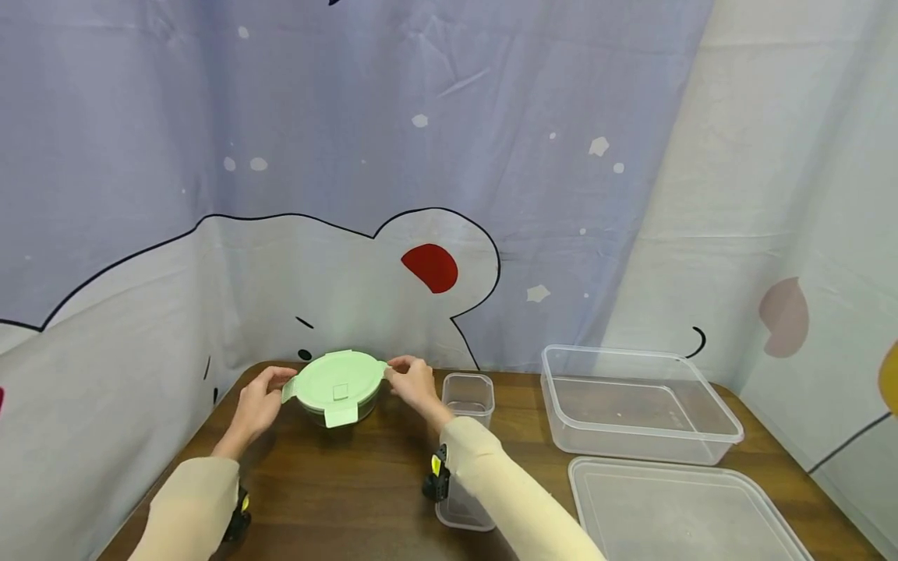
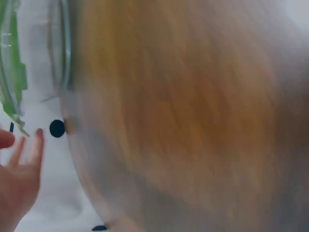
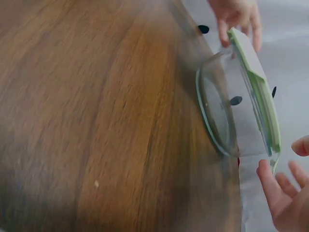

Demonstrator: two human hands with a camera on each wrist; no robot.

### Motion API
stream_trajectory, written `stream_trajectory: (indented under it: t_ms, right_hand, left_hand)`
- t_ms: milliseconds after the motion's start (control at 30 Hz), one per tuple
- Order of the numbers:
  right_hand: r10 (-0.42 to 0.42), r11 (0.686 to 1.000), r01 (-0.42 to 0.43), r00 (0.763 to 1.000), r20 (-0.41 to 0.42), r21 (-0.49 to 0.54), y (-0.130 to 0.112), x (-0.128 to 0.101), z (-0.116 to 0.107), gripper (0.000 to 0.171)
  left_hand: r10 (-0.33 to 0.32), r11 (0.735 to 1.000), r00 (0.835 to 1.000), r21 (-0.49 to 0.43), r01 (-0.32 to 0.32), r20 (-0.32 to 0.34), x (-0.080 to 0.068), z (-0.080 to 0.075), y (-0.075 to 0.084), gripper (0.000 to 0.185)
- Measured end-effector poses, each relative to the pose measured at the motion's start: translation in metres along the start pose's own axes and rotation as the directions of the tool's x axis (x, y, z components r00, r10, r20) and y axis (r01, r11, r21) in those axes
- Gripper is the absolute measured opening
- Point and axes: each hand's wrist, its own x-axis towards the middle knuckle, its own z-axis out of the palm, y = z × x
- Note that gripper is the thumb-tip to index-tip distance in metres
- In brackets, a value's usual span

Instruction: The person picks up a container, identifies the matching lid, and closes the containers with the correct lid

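Note:
A round glass bowl with a pale green clip lid stands on the brown wooden table near its far edge. My left hand is at the lid's left flap, its fingers fairly straight beside the green rim. My right hand is at the lid's right flap; its fingers are spread around the flap's tip without clearly closing on it. The right wrist view also shows the bowl side-on, with the left hand touching the lid's other end.
A small clear tub stands just right of the right hand, and another lies partly under the right forearm. A large clear rectangular box and its flat lid fill the table's right side. A printed curtain hangs close behind.

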Motion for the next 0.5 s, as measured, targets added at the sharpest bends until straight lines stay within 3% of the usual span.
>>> stream_trajectory:
  t_ms: [100,200,300,500]
  right_hand:
    - [0.093,0.99,-0.094,0.996,0.011,0.101,-0.0022,-0.0021,0.0039,0.039]
    - [0.177,0.966,-0.186,0.982,0.064,0.179,-0.0038,-0.0041,0.0064,0.053]
    - [0.233,0.933,-0.257,0.965,0.123,0.252,-0.0054,-0.0059,0.0075,0.062]
    - [0.261,0.91,-0.303,0.949,0.177,0.283,-0.0056,-0.0064,0.0091,0.066]
  left_hand:
    - [-0.167,0.98,0.984,-0.105,0.172,0.055,0.0007,0.0013,0.0057,0.044]
    - [-0.262,0.936,0.959,-0.212,0.28,0.109,0.002,0.0035,0.0086,0.06]
    - [-0.287,0.903,0.946,-0.285,0.32,0.153,0.0039,0.0058,0.0083,0.07]
    - [-0.272,0.885,0.943,-0.337,0.323,0.19,0.007,0.0096,0.0046,0.074]
